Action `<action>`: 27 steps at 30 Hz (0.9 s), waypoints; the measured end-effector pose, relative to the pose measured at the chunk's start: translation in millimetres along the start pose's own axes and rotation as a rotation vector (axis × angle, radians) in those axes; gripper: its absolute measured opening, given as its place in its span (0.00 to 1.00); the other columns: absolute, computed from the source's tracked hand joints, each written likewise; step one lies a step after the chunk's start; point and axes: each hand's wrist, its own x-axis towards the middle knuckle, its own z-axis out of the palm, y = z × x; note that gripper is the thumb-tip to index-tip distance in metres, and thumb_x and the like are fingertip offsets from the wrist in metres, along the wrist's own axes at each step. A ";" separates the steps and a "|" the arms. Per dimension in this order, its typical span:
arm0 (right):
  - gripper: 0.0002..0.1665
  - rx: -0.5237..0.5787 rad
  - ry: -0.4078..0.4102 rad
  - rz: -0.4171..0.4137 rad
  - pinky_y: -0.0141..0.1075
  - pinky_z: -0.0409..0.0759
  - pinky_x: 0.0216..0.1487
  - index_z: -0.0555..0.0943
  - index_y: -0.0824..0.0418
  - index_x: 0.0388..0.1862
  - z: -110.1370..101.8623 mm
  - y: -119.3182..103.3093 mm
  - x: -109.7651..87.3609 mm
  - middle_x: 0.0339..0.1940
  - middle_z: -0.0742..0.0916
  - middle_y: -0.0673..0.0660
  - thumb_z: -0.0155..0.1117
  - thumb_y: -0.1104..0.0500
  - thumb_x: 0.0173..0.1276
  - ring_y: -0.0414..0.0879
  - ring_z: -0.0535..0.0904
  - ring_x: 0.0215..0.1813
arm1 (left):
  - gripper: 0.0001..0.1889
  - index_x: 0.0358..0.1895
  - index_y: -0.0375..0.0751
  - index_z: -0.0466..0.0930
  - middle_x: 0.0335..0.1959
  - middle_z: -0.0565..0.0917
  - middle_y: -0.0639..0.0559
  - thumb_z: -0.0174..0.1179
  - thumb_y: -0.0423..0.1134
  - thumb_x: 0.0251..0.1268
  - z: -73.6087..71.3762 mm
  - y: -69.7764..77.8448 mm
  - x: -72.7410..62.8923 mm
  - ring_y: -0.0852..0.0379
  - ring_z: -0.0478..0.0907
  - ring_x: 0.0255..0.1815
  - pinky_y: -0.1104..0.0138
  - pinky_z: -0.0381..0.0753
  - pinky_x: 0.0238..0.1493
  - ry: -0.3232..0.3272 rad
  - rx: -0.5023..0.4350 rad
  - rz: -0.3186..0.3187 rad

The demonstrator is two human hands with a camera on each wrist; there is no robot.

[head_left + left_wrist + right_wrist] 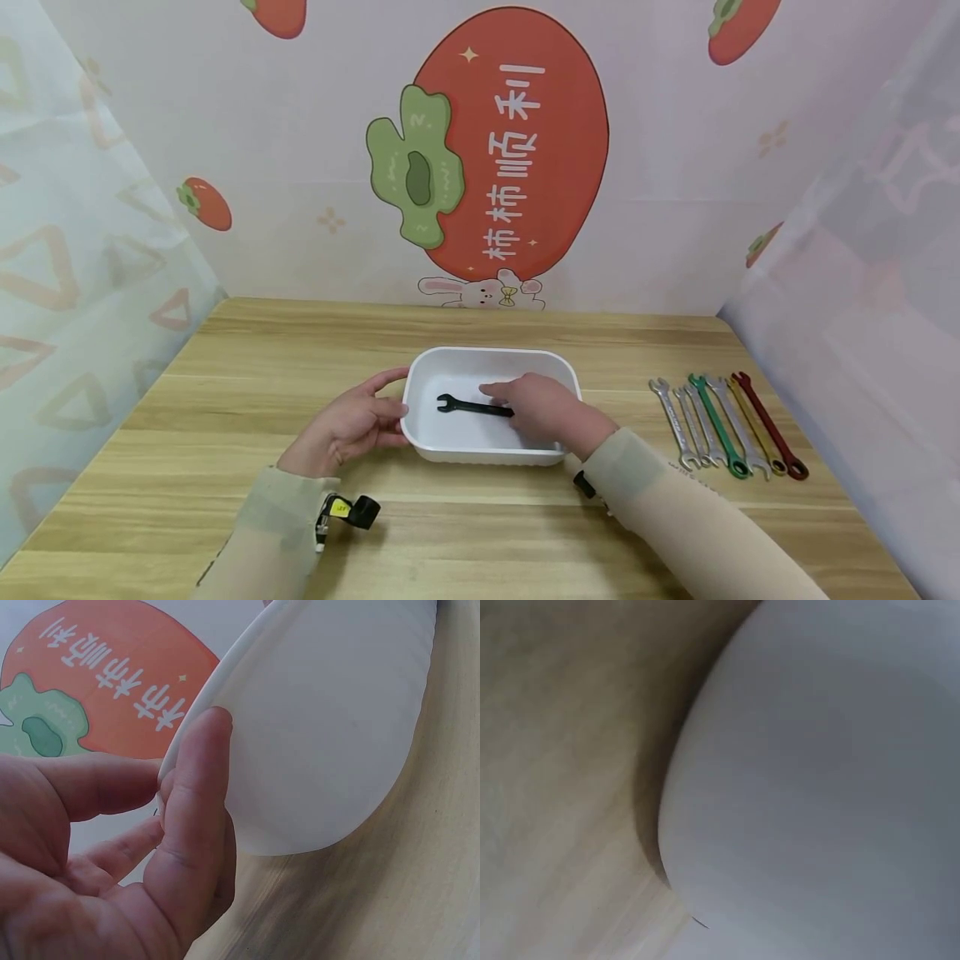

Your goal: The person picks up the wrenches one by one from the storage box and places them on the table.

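A white plastic basin [450, 454] sits on the table in the middle of the head view. My left hand [358, 423] grips its left rim, and in the left wrist view the fingers [202, 750] pinch the basin wall [322, 727]. Inside the basin is a black open-end wrench [472, 407], its open jaw towards the left. My right hand [543, 408] reaches in over the right rim and holds the wrench by its right end, which the hand hides. The right wrist view shows only the basin's outer wall [802, 780], not the hand.
On the table [495, 542], right of the basin, several wrenches lie side by side: silver ones [675, 425], a green one [718, 425], a yellow one [753, 425] and a red one [768, 425]. A persimmon-print backdrop [300, 150] stands behind, with printed sheets at both sides.
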 end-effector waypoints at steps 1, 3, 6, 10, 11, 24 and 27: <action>0.32 -0.012 0.004 -0.007 0.39 0.79 0.56 0.76 0.45 0.70 0.1 -0.2 0.2 0.50 0.87 0.43 0.65 0.64 0.68 0.41 0.80 0.49 | 0.37 0.78 0.46 0.53 0.41 0.79 0.32 0.51 0.21 0.68 0.0 0.0 0.0 0.49 0.80 0.32 0.56 0.87 0.36 0.001 0.000 0.000; 0.30 -0.020 0.011 -0.018 0.38 0.80 0.53 0.79 0.45 0.68 -0.4 -0.9 0.1 0.49 0.88 0.44 0.65 0.65 0.68 0.40 0.80 0.46 | 0.37 0.78 0.46 0.53 0.41 0.79 0.32 0.52 0.22 0.68 -0.1 0.0 0.0 0.49 0.80 0.32 0.56 0.87 0.36 0.000 0.002 0.001; 0.28 -0.019 0.021 -0.038 0.36 0.80 0.49 0.82 0.45 0.63 -1.3 -1.9 -0.3 0.46 0.88 0.44 0.65 0.66 0.67 0.39 0.79 0.42 | 0.38 0.78 0.46 0.53 0.41 0.79 0.33 0.52 0.22 0.67 -0.2 0.2 0.2 0.49 0.80 0.32 0.55 0.87 0.37 -0.001 0.005 0.003; 0.27 -0.007 0.035 -0.047 0.34 0.78 0.44 0.84 0.46 0.61 -1.4 -2.8 -0.5 0.43 0.88 0.43 0.63 0.66 0.66 0.38 0.77 0.37 | 0.38 0.78 0.46 0.53 0.40 0.80 0.33 0.53 0.22 0.67 -0.4 1.0 -0.1 0.49 0.80 0.31 0.55 0.87 0.36 -0.003 0.002 0.001; 0.26 -0.005 0.040 -0.049 0.34 0.78 0.43 0.85 0.46 0.60 -1.3 -3.0 -0.3 0.42 0.88 0.43 0.63 0.66 0.65 0.38 0.77 0.36 | 0.38 0.78 0.46 0.53 0.40 0.80 0.33 0.53 0.22 0.67 -0.5 1.1 -0.2 0.49 0.80 0.31 0.56 0.87 0.36 -0.004 0.002 0.001; 0.33 0.064 0.082 0.041 0.42 0.78 0.58 0.74 0.45 0.72 -5.5 -6.7 -1.1 0.58 0.84 0.48 0.62 0.65 0.69 0.45 0.79 0.50 | 0.38 0.78 0.45 0.54 0.38 0.80 0.35 0.53 0.22 0.66 0.4 1.6 -1.9 0.49 0.80 0.31 0.55 0.87 0.38 -0.003 0.004 0.003; 0.40 0.110 0.119 0.071 0.46 0.75 0.63 0.67 0.43 0.77 -11.9 -6.4 -1.9 0.65 0.80 0.50 0.62 0.65 0.69 0.46 0.77 0.58 | 0.38 0.78 0.45 0.53 0.37 0.80 0.36 0.53 0.22 0.66 -0.5 1.5 -2.2 0.50 0.80 0.31 0.56 0.87 0.36 -0.002 0.010 0.006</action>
